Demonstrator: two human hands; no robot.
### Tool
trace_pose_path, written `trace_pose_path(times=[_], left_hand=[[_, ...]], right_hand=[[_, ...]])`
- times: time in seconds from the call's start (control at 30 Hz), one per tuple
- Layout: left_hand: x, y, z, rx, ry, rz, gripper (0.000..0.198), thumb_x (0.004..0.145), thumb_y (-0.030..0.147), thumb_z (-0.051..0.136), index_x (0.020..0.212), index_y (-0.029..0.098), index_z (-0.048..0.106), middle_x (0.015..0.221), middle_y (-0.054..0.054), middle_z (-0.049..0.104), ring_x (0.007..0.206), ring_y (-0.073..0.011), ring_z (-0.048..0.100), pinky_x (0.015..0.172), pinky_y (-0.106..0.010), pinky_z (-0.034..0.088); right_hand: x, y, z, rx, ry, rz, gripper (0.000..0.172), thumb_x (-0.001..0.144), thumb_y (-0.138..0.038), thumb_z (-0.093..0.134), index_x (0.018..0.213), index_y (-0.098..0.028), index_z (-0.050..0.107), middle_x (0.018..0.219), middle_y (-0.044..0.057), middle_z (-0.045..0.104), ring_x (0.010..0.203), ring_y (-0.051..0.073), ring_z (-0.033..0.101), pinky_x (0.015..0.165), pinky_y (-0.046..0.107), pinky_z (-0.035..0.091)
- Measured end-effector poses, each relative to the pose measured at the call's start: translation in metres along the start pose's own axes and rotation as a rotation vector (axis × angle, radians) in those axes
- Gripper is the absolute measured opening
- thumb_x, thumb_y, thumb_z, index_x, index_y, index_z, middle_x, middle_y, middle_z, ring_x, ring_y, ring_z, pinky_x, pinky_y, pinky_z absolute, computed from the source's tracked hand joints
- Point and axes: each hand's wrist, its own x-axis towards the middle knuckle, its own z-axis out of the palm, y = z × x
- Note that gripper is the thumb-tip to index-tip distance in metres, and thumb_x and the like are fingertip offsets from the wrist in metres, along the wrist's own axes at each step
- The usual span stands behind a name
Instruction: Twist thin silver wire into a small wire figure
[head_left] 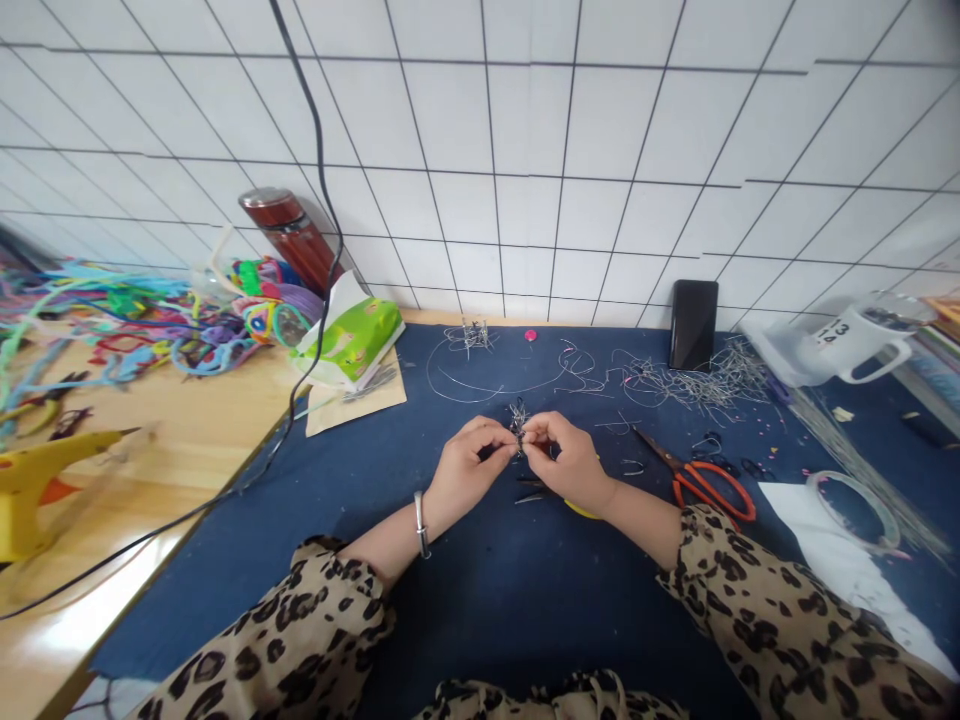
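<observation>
My left hand (471, 462) and my right hand (568, 460) meet at the middle of the blue mat. Between their fingertips they pinch a small bent-wire piece (518, 416) of dark and silvery strands; its fine shape is too small to make out. Under my right hand lies a tool with a yellow handle (583, 508), partly hidden, its metal jaws showing to the left. Beyond the hands stands a small wire form (474, 335), and a thin loose wire (480, 388) curls across the mat. A pink round piece (531, 336) lies near the wall.
Orange-handled scissors (712, 488) lie right of my hand. A pile of cut wires (694, 378), a phone (693, 325) and a white mug (855, 340) stand farther right. At left are a tissue pack (352, 345), a thermos (292, 235), a yellow glue gun (52, 490) and a hanging black cable (319, 150).
</observation>
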Motion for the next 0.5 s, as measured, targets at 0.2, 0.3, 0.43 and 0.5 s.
trace_pose_path(times=[0.2,0.3,0.43,0.5], left_hand=[[-0.0012,0.0005,0.0005,-0.037,0.010,-0.068,0.008,0.081,0.021,0.056,0.080,0.018,0.064,0.083,-0.003,0.059,0.076,-0.0139,0.055,0.072,-0.028,0.045],[-0.0016,0.0004,0.0012,-0.062,0.014,-0.087,0.010,0.081,0.023,0.056,0.081,0.018,0.064,0.083,-0.003,0.059,0.075,-0.0138,0.055,0.069,-0.027,0.045],[-0.0019,0.0015,0.0017,-0.092,0.017,-0.105,0.010,0.080,0.024,0.058,0.083,0.019,0.066,0.084,-0.004,0.060,0.074,-0.0137,0.055,0.066,-0.026,0.045],[-0.0020,0.0023,0.0018,-0.102,0.019,-0.109,0.010,0.078,0.025,0.060,0.084,0.019,0.066,0.085,-0.004,0.060,0.075,-0.0141,0.056,0.065,-0.026,0.045]], right_hand=[[0.0004,0.0008,0.0014,0.020,0.009,0.009,0.019,0.076,-0.013,0.052,0.093,-0.020,0.053,0.080,0.001,0.059,0.071,0.012,0.058,0.071,0.026,0.049],[0.0002,0.0018,0.0019,0.031,0.004,0.001,0.020,0.076,-0.013,0.052,0.094,-0.020,0.052,0.081,0.001,0.059,0.072,0.012,0.058,0.071,0.027,0.050],[-0.0004,0.0027,0.0019,0.027,-0.010,-0.017,0.022,0.076,-0.013,0.051,0.097,-0.020,0.052,0.083,0.001,0.060,0.074,0.012,0.059,0.073,0.027,0.050],[-0.0007,0.0027,0.0018,0.023,-0.013,-0.028,0.022,0.076,-0.013,0.051,0.097,-0.020,0.053,0.084,0.002,0.060,0.075,0.012,0.059,0.073,0.027,0.050]])
